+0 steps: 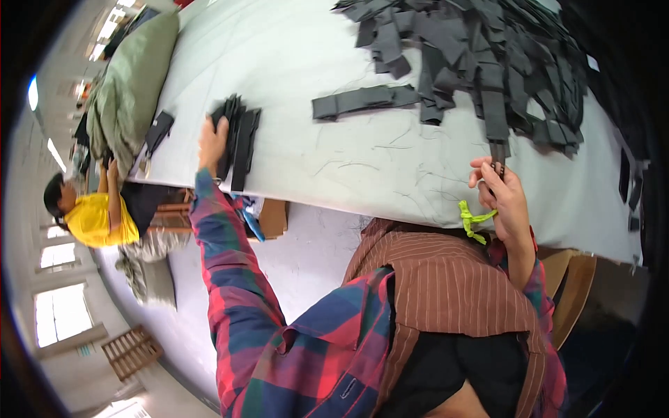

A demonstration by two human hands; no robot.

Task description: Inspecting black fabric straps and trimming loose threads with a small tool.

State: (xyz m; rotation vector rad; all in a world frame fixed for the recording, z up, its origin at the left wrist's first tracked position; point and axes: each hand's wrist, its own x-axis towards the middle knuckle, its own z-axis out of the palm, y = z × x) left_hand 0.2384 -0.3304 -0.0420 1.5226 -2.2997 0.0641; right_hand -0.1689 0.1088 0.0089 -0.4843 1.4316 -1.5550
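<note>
At the left of the table, my left hand (212,145) is closed around the near-left part of a small stack of dark grey fabric strips (240,143). Its fingertips are partly hidden and slightly blurred. My right hand (511,205) grips a pair of dark thread snips (497,157), with the blades pointing away from me. The blades lie against the end of a strip (494,118) hanging out of a big heap of dark grey strips (488,52). A bright yellow-green tie (475,220) dangles by my right fingers.
A folded strip (362,102) lies mid-table among loose threads. A dark pouch-like piece (159,131) and a bulky green cloth bundle (136,83) are farther left. A co-worker in yellow (101,217) stands by the table's left end. A cardboard box (273,217) sits below the edge.
</note>
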